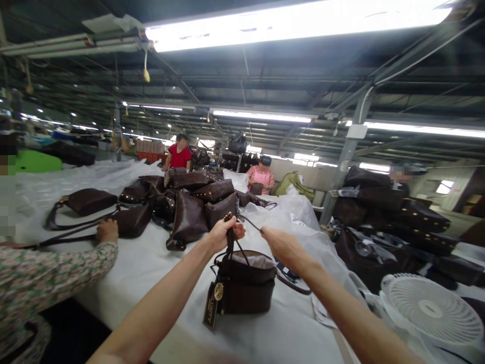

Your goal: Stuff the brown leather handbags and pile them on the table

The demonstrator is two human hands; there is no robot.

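Observation:
A small dark brown handbag point(246, 288) stands upright on the white-covered table in front of me. Its top is open and shows pale lining or wrapping inside. From its left side hangs a dark tag point(210, 309) with gold lettering and a round gold piece. Above the bag, my left hand point(226, 232) is closed around the strap point(230, 242) near its metal fitting. My right hand point(281, 243) pinches a thin dark strap end point(250, 222), pulled out to the right of my left hand. Both hands are raised clear of the bag's body.
Many brown bags point(191, 215) are heaped beyond. At left, a co-worker's hand point(108, 231) touches another bag. Clear plastic sheeting point(303, 222) lies right of the heap. A white fan point(432, 308) stands at front right, before more stacked bags point(382, 253). Two people work farther back.

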